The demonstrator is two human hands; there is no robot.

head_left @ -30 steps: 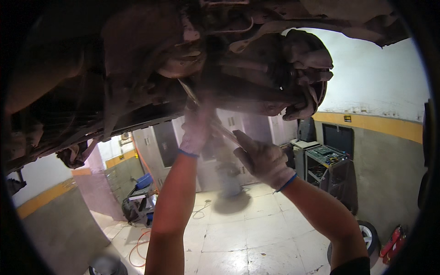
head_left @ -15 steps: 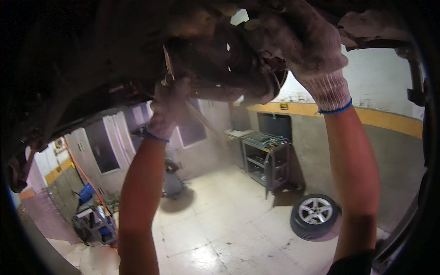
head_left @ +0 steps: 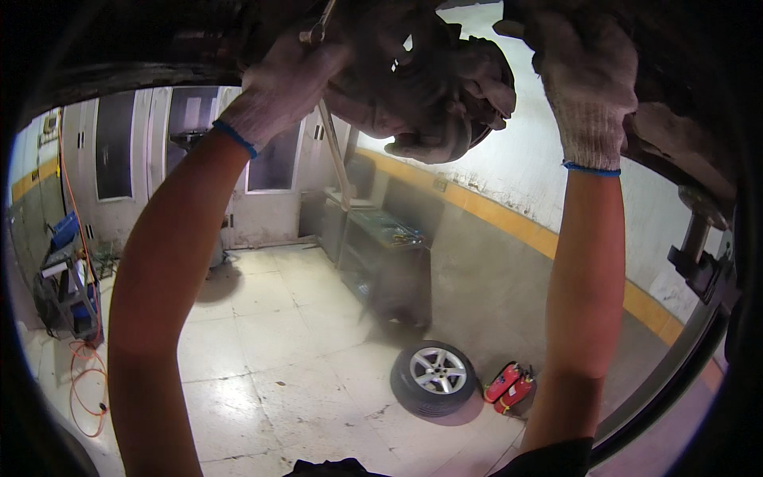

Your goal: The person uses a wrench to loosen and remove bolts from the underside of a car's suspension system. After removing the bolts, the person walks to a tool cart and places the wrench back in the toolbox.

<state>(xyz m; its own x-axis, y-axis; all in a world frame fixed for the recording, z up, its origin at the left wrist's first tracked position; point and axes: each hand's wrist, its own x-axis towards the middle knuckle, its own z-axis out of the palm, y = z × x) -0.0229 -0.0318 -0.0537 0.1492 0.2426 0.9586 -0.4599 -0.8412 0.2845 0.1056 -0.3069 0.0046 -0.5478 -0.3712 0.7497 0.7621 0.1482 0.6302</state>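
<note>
Overhead is the dark underside of a vehicle, with a grimy, rounded wheel-hub assembly (head_left: 453, 103) hanging between my hands. My left hand (head_left: 286, 75), in a knitted work glove with a blue cuff edge, is closed around a long, slim metal tool (head_left: 337, 159). A ring-like metal end (head_left: 314, 36) shows above the fist, and the shaft runs down below it; whether these are one piece cannot be made out. My right hand (head_left: 588, 67), gloved alike, is raised against dark vehicle parts right of the assembly. One digit stretches out leftward; its other fingertips are lost in shadow.
A wheel with a silver rim (head_left: 437, 372) lies on the tiled floor beside two red fire extinguishers (head_left: 510, 386). Behind stands a tool cart (head_left: 385, 238) near the wall. An orange hose (head_left: 73, 381) coils at left. A metal post (head_left: 695, 238) rises at far right.
My right hand has shifted right, away from the hub assembly, which shows more fully. My left hand has risen with the tool. The view has turned, bringing the fire extinguishers into sight.
</note>
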